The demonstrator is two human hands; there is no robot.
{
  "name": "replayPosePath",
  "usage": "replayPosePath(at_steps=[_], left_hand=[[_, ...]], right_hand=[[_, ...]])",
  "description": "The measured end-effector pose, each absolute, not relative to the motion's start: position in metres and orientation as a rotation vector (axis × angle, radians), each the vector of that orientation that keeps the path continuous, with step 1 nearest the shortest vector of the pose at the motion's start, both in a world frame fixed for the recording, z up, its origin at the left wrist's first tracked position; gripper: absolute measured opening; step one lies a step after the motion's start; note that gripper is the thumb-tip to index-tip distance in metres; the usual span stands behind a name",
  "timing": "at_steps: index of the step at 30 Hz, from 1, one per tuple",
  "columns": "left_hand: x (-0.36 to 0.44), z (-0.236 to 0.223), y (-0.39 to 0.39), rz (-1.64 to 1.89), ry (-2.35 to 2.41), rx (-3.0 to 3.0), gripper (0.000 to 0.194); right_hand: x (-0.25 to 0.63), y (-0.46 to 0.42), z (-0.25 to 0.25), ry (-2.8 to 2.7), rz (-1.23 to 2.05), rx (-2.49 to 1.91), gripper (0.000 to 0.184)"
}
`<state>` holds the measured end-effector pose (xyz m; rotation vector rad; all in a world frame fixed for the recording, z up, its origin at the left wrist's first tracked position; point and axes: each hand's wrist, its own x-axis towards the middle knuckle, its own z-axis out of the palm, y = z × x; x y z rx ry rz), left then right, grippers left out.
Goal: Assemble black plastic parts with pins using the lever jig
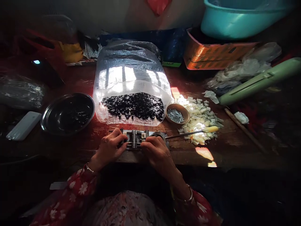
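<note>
- Worktop (225,141) of dark, worn wood, striped with sunlight; a teal plastic basin (240,22) and an orange carton (211,53) sit beyond its far edge
- Clear plastic sack (129,62) lying on the worktop, its open mouth toward the person, full of black buttons (133,106)
- Steel bowl (68,113) to the left of the sack, dark inside and holding a few thin slivers
- Heap of pale chips (197,121) to the right, too rough to identify
- Small metal vise (135,138) at the near edge of the worktop, in front of the sack, with pale bits showing in it
- Left hand (109,147) and right hand (156,152) both on the vise, one at each side: the fingers (117,136) curl closed over it, gripping it rather than spread open
- Screwdriver (195,133) with a yellow handle, lying across the heap, its shaft reaching just beside the vise and the right hand
- Wooden dish (178,113) just beside the sack, holding metal pins (175,115)
</note>
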<state>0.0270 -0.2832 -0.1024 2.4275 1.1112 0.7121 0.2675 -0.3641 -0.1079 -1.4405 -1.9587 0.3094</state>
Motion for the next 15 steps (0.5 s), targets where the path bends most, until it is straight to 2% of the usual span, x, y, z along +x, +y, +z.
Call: replayPosePath(at_steps=[8,15], left_hand=[[0.033,-0.110,-0.291,0.756,1.157,2.725,0.017],[0.029,-0.118,-0.292,0.855,1.205,2.601,0.019]], right_hand=[[0.252,-0.364,-0.114,-1.873,0.142,-1.544,0.016],[0.247,-0.363,-0.121,-1.920,0.036,-1.680,0.015]])
